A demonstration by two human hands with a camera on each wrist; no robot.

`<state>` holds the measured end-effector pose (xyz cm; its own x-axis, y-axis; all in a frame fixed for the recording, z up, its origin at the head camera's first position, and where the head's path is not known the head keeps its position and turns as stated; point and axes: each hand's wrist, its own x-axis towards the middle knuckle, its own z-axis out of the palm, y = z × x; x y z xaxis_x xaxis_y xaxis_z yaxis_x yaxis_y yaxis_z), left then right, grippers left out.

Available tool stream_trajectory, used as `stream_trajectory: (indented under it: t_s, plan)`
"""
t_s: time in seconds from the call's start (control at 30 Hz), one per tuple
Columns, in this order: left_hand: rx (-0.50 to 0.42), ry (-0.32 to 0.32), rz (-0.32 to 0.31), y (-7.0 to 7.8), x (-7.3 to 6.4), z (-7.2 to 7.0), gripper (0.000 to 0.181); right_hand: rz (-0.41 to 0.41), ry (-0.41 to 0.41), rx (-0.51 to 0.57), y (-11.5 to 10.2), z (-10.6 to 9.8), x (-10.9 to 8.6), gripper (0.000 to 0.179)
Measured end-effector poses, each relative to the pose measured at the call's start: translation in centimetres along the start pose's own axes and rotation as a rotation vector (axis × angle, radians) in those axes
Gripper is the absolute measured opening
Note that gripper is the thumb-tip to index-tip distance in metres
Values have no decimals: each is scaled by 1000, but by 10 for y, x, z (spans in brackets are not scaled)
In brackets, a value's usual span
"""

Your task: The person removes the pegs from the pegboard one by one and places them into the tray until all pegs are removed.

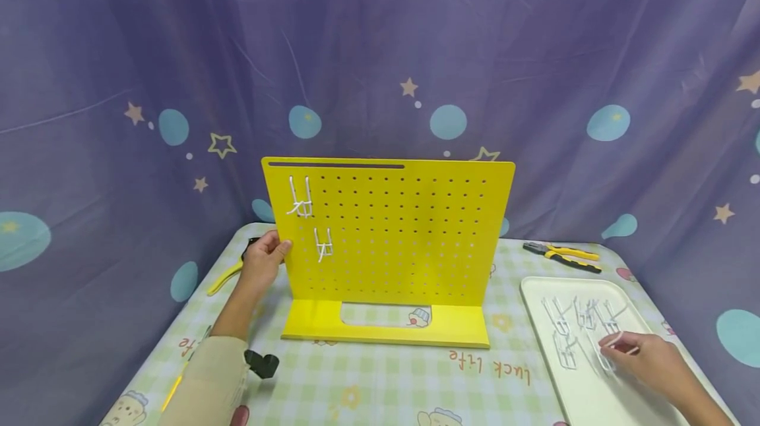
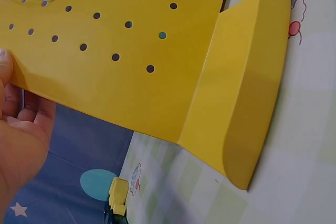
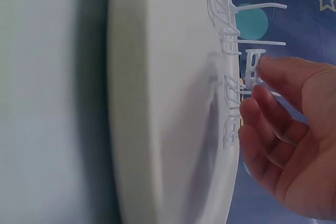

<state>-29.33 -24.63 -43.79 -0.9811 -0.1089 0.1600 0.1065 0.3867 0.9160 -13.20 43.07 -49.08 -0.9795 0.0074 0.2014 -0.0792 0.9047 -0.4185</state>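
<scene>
A yellow pegboard (image 1: 404, 261) stands on its flat base, with two white wire hooks on its left part: one upper hook (image 1: 301, 205) and one lower hook (image 1: 324, 249). My left hand (image 1: 261, 264) grips the board's left edge, thumb on the front face and fingers behind. Over the pale tray (image 1: 530, 301) at the right, my right hand (image 1: 650, 361) pinches a white wire hook (image 3: 253, 66) between thumb and fingers. Several loose hooks (image 3: 226, 35) lie in the tray beneath and beyond that hand.
Combination pliers (image 1: 561, 257) with yellow-black handles lie behind the tray. A yellow-handled tool (image 1: 225, 278) lies left of the board, partly hidden by my left hand. A black object (image 1: 262, 365) and a thin yellow tool (image 1: 172, 392) lie near my left sleeve. A purple curtain (image 1: 380, 50) hangs behind.
</scene>
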Motion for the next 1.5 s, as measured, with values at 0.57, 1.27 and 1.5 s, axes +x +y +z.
stream_trajectory:
  t_s: [0.57, 1.27, 1.5]
  plan:
    - [-35, -13, -31, 3, -1, -1, 37, -24, 113, -9, -28, -31, 14, 17]
    - [-18, -16, 20, 4, -1, -1, 38, -223, 250, 55, -109, -42, 56, 12]
    - [-17, -10, 1, 2, -1, -2, 39, -296, 261, 91, -142, -32, 74, 13]
